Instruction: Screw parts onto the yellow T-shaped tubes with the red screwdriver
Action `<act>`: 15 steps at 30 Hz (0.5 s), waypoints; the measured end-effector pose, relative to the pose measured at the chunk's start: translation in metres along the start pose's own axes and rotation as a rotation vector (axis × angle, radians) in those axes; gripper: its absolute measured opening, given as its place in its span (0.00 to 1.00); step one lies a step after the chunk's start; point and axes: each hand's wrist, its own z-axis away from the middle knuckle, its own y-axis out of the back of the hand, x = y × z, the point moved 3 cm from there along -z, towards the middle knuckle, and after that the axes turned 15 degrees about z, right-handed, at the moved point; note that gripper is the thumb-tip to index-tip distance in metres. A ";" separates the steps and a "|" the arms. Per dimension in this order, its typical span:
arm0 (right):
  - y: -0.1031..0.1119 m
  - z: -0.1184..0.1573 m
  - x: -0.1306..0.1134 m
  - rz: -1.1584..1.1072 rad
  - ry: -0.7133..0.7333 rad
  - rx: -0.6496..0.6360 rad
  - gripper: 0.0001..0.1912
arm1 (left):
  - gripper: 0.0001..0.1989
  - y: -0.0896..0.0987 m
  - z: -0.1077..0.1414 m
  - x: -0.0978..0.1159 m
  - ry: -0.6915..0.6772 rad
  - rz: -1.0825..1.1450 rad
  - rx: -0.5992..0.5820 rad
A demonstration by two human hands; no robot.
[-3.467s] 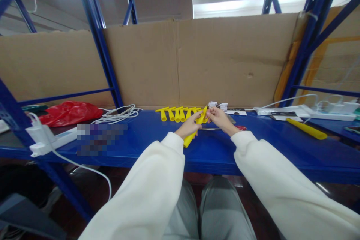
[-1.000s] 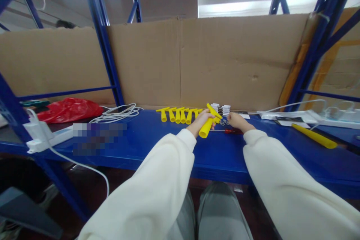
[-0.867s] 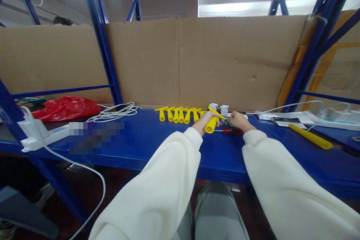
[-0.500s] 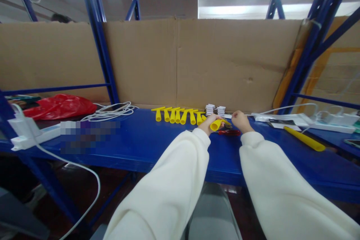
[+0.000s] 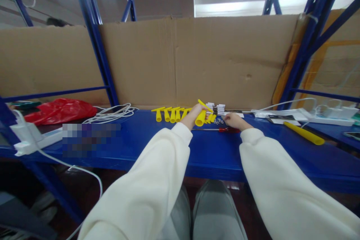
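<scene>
My left hand (image 5: 194, 114) is closed around a yellow T-shaped plastic piece (image 5: 200, 118), with its hollow round end toward me and its crossbar tilted. Several similar yellow T-shaped pieces (image 5: 172, 115) lie in a row to the left, the nearest partly hidden behind that hand. Low over the table, my right hand (image 5: 234, 120) has its fingers pinched together beside a pile of small metal parts (image 5: 218, 121). Whatever those fingertips hold is too small to tell. Small yellow pieces (image 5: 210, 119) lie left of the pile. A screwdriver (image 5: 223, 130) with a red handle lies in front, partly behind my right wrist.
Small white stacks (image 5: 219, 108) stand against the cardboard wall (image 5: 239, 60). A long yellow tube (image 5: 305, 133) and a power strip (image 5: 329, 122) lie at the right. Coiled white cable (image 5: 120, 111), a red plastic bag (image 5: 62, 110) and another power strip (image 5: 42, 138) occupy the left.
My left hand has shifted left with the yellow piece, and the crossbar now shows. My right hand has come down and slightly left, beside the small metal parts, which have come into view.
</scene>
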 end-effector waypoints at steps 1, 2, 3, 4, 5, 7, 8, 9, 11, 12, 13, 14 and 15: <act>-0.002 0.000 -0.003 -0.003 0.046 -0.027 0.12 | 0.30 0.009 0.005 0.010 -0.073 -0.097 0.039; -0.004 -0.001 -0.005 -0.010 0.076 -0.044 0.13 | 0.35 0.017 0.011 0.020 -0.147 -0.178 0.058; -0.005 -0.001 -0.006 -0.018 0.090 -0.054 0.13 | 0.38 0.024 0.017 0.028 -0.217 -0.254 0.065; -0.006 -0.001 -0.008 -0.027 0.089 -0.055 0.13 | 0.41 0.030 0.024 0.036 -0.288 -0.324 0.064; -0.005 -0.001 -0.009 -0.037 0.078 -0.047 0.12 | 0.43 0.035 0.031 0.043 -0.362 -0.399 0.056; -0.001 0.001 -0.013 -0.073 0.061 0.001 0.11 | 0.42 0.040 0.045 0.050 -0.501 -0.603 -0.027; 0.003 0.002 -0.017 -0.108 0.062 0.038 0.11 | 0.40 0.042 0.051 0.050 -0.550 -0.741 -0.073; 0.007 0.003 -0.021 -0.156 0.070 0.078 0.11 | 0.39 0.044 0.056 0.049 -0.570 -0.891 -0.106; 0.015 0.008 -0.031 -0.285 0.112 0.139 0.14 | 0.37 0.048 0.063 0.040 -0.539 -1.145 -0.148; 0.018 0.010 -0.037 -0.351 0.144 0.150 0.16 | 0.36 0.050 0.065 0.035 -0.527 -1.233 -0.168; 0.020 0.012 -0.043 -0.408 0.183 0.147 0.17 | 0.36 0.052 0.067 0.030 -0.529 -1.296 -0.190; 0.021 0.015 -0.049 -0.450 0.228 0.130 0.17 | 0.36 0.054 0.068 0.025 -0.537 -1.341 -0.208; 0.020 0.017 -0.055 -0.477 0.275 0.106 0.17 | 0.36 0.055 0.069 0.020 -0.542 -1.372 -0.221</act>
